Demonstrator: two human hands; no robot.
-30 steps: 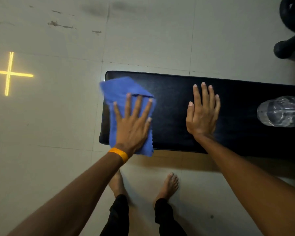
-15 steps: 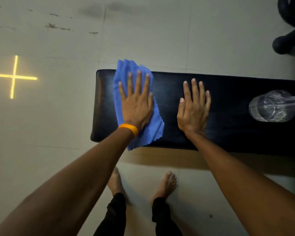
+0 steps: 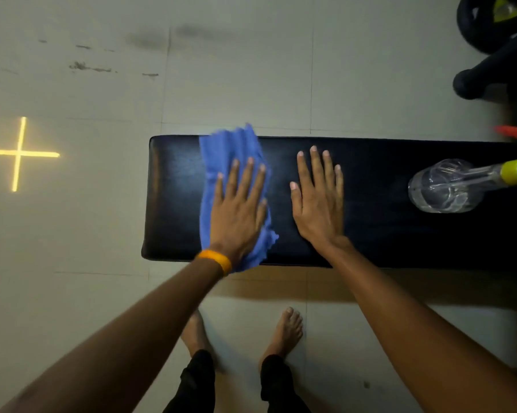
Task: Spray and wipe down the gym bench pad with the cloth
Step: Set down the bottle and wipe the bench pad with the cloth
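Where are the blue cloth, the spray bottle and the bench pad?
blue cloth (image 3: pixel 233 150): head view, bunched upper part beyond the fingertips.
spray bottle (image 3: pixel 442 189): head view, clear body lying on its side.
bench pad (image 3: pixel 173 204): head view, bare left end.

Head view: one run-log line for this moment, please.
phase: wiping | left hand: flat on blue cloth | right hand: flat on bench pad | spray bottle: lying on pad

We see a rumpled blue cloth (image 3: pixel 233 162) flat on our black bench pad (image 3: pixel 370 234) (near its left end); a clear spray bottle (image 3: pixel 448 189) lies sideways farther right.
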